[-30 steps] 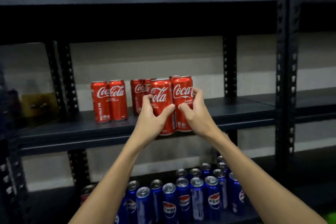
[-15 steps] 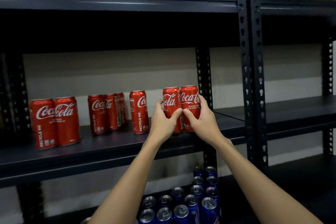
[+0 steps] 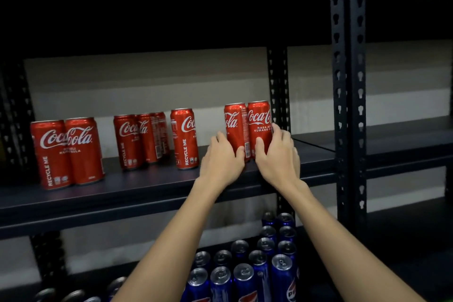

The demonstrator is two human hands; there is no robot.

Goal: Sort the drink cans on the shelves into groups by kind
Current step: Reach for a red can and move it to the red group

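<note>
Two red Coca-Cola cans stand side by side at the right end of the middle shelf (image 3: 147,186). My left hand (image 3: 221,157) grips the left can (image 3: 234,125) low down, thumb on its front. My right hand (image 3: 277,154) grips the right can (image 3: 258,122), fingers wrapped round its right side. Both cans are upright and seem to rest on the shelf board. More red cans stand to the left: a single can (image 3: 184,138), a cluster of three (image 3: 141,140), and a pair (image 3: 66,152). Blue Pepsi cans (image 3: 245,270) fill the shelf below.
A dark perforated upright post (image 3: 279,76) stands just behind the held cans. A double post (image 3: 348,105) divides this bay from the neighbouring shelf unit (image 3: 404,144) on the right. Bare shelf board lies between the single can and my hands.
My hands carried the two red cans rightward, away from the other red cans, and lowered them onto the shelf near the right post. The view shifted right and closer.
</note>
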